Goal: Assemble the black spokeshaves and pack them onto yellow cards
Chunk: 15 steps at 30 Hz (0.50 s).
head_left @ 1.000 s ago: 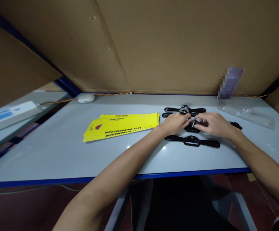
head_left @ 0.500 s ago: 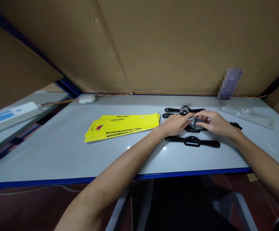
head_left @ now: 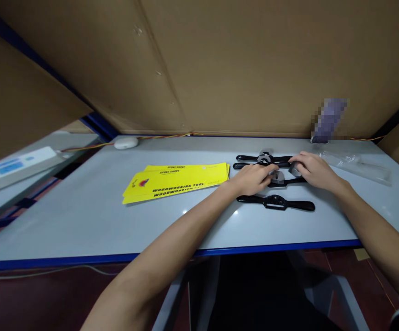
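My left hand is closed, its thumb and fingertips pinching a silvery blade at the middle of a black spokeshave body. A little to the right, my right hand is closed with its fingertips on a small grey metal plate, partly hidden by the fingers. Closer to the front edge lies a bare black spokeshave body, untouched. Behind my hands are black spokeshaves lying close together, with round-cornered silvery metal pieces at their middles.
Yellow printed cards overlap left of my hands. Clear plastic sleeves lie at the right, with a pixelated purple object behind. A white rounded device and power strip are at left. Cardboard walls the back.
My right hand has moved right and slightly back, away from my left hand, carrying the grey metal plate. The blade by my left hand is now more visible. My left hand has hardly moved.
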Each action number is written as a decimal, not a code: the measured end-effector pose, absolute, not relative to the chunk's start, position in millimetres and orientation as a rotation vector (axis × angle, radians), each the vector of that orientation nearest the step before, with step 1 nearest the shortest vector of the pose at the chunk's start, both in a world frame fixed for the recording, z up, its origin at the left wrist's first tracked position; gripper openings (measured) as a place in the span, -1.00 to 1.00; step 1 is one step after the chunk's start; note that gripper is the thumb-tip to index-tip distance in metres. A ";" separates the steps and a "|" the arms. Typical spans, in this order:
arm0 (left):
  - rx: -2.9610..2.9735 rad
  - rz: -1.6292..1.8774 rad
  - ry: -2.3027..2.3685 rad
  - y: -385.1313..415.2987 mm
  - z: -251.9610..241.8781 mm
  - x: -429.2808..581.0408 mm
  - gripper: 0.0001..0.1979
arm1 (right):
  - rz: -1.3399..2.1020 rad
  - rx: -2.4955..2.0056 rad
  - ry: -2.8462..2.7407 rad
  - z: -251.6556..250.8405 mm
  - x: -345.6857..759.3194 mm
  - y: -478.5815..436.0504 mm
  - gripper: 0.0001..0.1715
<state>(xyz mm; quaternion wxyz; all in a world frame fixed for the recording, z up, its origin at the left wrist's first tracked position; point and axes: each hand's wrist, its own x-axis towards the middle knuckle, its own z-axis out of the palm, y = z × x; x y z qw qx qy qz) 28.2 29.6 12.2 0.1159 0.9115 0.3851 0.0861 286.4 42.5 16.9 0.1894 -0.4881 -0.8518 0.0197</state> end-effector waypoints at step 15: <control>2.639 0.284 1.109 29.7 11.0 27.1 -0.56 | 0.130 -1.152 -2.483 13.8 269.2 32.9 -0.67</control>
